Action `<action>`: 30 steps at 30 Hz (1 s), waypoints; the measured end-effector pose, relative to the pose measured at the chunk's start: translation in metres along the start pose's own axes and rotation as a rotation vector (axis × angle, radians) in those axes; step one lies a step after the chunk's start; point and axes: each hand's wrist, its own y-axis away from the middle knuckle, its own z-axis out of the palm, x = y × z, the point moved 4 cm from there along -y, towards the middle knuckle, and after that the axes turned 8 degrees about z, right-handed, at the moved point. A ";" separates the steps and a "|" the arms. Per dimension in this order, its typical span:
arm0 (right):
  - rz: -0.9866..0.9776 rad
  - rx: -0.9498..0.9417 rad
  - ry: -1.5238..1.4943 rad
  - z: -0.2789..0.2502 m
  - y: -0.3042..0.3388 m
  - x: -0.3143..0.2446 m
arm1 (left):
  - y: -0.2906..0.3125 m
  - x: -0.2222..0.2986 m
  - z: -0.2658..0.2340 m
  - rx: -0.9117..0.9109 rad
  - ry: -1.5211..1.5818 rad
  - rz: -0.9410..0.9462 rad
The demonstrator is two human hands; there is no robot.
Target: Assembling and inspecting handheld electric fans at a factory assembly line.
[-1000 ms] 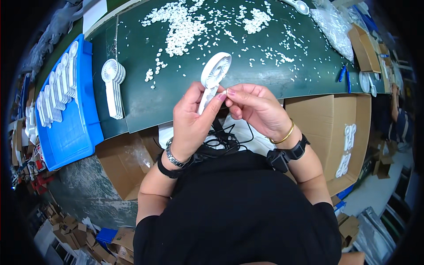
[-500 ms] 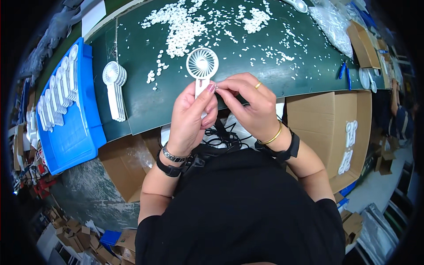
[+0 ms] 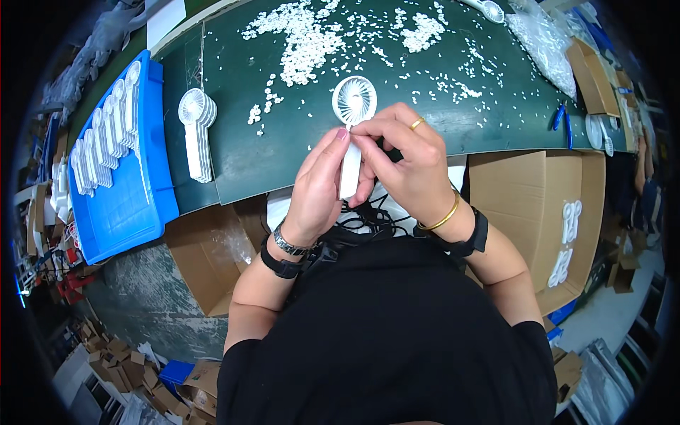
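Observation:
My left hand (image 3: 319, 184) is wrapped round the handle of a white handheld fan casing (image 3: 354, 101), its thumb lying along the handle near the neck. The round slatted head points away from me, over the edge of the green table. My right hand (image 3: 418, 159) is closed, with thumb and forefinger pinched together against the casing's neck. Whatever lies between those fingertips is too small and too covered to make out. Beyond the casing, a heap of small white plastic parts (image 3: 304, 53) spreads over the table. To the left stands a stack of similar white casings (image 3: 198, 134).
A blue tray (image 3: 120, 234) with rows of white casings lies at the left. Cardboard boxes (image 3: 506, 202) stand below the table edge, the right one holding white pieces. Blue nippers (image 3: 563, 126) and a clear plastic bag (image 3: 542, 46) lie at the right. Black cables (image 3: 372, 218) hang before me.
The casing has turned in my left hand and more of its handle shows. My right fingertips have come from beside the left thumb onto the casing's neck. The whole view has shifted slightly.

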 end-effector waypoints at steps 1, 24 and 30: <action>0.018 0.008 0.000 0.000 0.000 0.000 | 0.000 0.000 0.000 0.000 -0.002 0.000; 0.316 -0.360 -0.180 0.015 -0.049 0.012 | 0.013 0.024 -0.023 0.079 -0.007 -0.080; 0.256 -0.315 0.163 0.011 -0.112 0.052 | 0.010 0.028 -0.038 0.115 0.003 0.014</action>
